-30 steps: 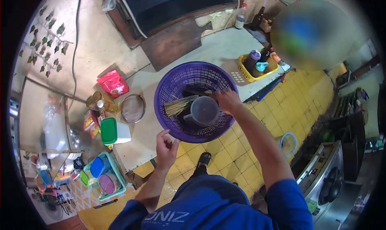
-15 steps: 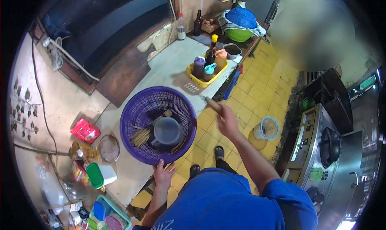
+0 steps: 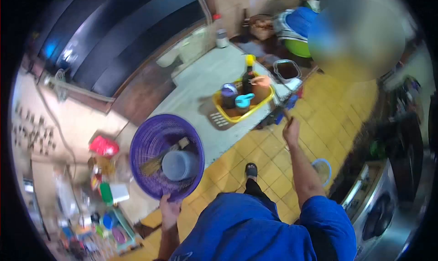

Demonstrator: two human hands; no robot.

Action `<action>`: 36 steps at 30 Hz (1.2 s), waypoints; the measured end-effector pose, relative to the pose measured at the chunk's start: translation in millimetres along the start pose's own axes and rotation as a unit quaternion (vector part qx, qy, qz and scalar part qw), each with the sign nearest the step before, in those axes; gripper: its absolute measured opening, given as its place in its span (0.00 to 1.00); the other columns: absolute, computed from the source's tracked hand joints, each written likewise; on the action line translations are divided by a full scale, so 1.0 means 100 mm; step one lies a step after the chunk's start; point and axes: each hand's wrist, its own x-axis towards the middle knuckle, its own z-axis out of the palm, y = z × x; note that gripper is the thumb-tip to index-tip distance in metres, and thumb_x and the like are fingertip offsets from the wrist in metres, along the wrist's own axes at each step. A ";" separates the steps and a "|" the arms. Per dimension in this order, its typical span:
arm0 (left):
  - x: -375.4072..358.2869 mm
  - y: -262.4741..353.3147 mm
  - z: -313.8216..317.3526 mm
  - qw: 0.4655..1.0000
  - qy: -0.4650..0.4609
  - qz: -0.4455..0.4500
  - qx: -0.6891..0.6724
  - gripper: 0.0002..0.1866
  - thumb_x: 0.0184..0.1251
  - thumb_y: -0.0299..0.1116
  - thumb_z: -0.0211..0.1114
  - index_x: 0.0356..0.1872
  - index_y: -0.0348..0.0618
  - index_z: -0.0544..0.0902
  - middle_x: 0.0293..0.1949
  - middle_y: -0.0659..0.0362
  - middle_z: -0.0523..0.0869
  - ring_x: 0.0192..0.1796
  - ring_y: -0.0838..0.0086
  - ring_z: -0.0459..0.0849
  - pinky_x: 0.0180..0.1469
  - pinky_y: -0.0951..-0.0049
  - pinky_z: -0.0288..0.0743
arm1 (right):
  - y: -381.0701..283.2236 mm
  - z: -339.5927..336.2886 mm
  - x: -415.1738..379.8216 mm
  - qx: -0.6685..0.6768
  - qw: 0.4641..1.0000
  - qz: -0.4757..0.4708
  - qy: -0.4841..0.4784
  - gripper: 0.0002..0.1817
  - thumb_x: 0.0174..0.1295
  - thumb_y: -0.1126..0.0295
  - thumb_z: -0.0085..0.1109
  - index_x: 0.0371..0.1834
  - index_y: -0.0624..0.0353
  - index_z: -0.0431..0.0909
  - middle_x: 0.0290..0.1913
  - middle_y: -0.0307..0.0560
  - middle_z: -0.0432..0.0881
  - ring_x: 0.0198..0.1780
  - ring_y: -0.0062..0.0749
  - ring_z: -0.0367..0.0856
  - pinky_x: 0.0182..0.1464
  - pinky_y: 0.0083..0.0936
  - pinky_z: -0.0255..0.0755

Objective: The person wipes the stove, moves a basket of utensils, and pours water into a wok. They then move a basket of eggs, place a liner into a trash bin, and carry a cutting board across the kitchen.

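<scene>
A purple plastic basket point(image 3: 137, 142) sits at the counter's edge. My left hand point(image 3: 170, 210) is at its near rim, with the thumb up against the rim and the other fingers partly hidden under it. Inside are a translucent plastic container point(image 3: 178, 166), a bundle of thin pale stalks point(image 3: 151, 165) and a small light block-like piece point(image 3: 184, 142). My right hand point(image 3: 291, 134) is closed around a brown-handled tool point(image 3: 287, 115), held beyond the counter edge near the yellow tray; blur hides the tool's far end.
A yellow tray point(image 3: 238, 119) with bottles stands on the counter point(image 3: 191, 96). Behind it is a square tub point(image 3: 287, 70). Packets and a green-lidded box point(image 3: 106, 193) lie at left. A blue-rimmed bucket point(image 3: 323, 170) stands on the yellow-tiled floor by the stove point(image 3: 365, 201).
My view has turned and shifted. My right hand with the brown-handled tool has moved up and right, towards the far end of the counter. My left hand stays at the basket rim.
</scene>
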 end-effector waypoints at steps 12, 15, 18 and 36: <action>-0.43 -0.24 0.49 0.991 0.042 0.128 -0.025 0.24 0.55 0.19 0.51 0.57 0.36 0.70 0.51 0.51 0.80 0.53 0.59 0.80 0.56 0.56 0.77 | -0.68 0.31 0.92 0.192 0.980 -0.044 -0.027 0.20 0.61 0.74 0.54 0.56 0.68 0.69 0.45 0.59 0.77 0.47 0.45 0.77 0.52 0.32 0.70; -0.54 -0.34 0.45 0.993 0.037 0.114 -0.009 0.25 0.54 0.19 0.52 0.57 0.37 0.70 0.49 0.50 0.80 0.46 0.59 0.84 0.43 0.58 0.85 | -1.87 -0.38 0.17 0.291 0.927 -0.178 -0.154 0.14 0.61 0.78 0.54 0.50 0.66 0.72 0.41 0.52 0.77 0.40 0.35 0.77 0.44 0.26 0.71; -0.62 -0.39 0.47 0.993 0.029 0.114 0.011 0.24 0.54 0.18 0.51 0.56 0.37 0.69 0.48 0.50 0.80 0.45 0.60 0.84 0.43 0.57 0.84 | -3.08 -0.84 -0.66 0.268 0.799 -0.365 -0.396 0.38 0.47 0.56 0.70 0.61 0.56 0.67 0.57 0.58 0.71 0.58 0.52 0.69 0.58 0.48 0.64; -1.30 0.47 -1.02 0.990 -0.040 0.116 -0.062 0.23 0.54 0.16 0.50 0.54 0.38 0.71 0.47 0.51 0.80 0.47 0.61 0.83 0.45 0.57 0.83 | -3.94 -1.12 -2.08 0.638 0.575 0.104 -0.502 0.44 0.56 0.41 0.50 0.71 0.54 0.54 0.61 0.62 0.69 0.60 0.54 0.71 0.59 0.47 0.69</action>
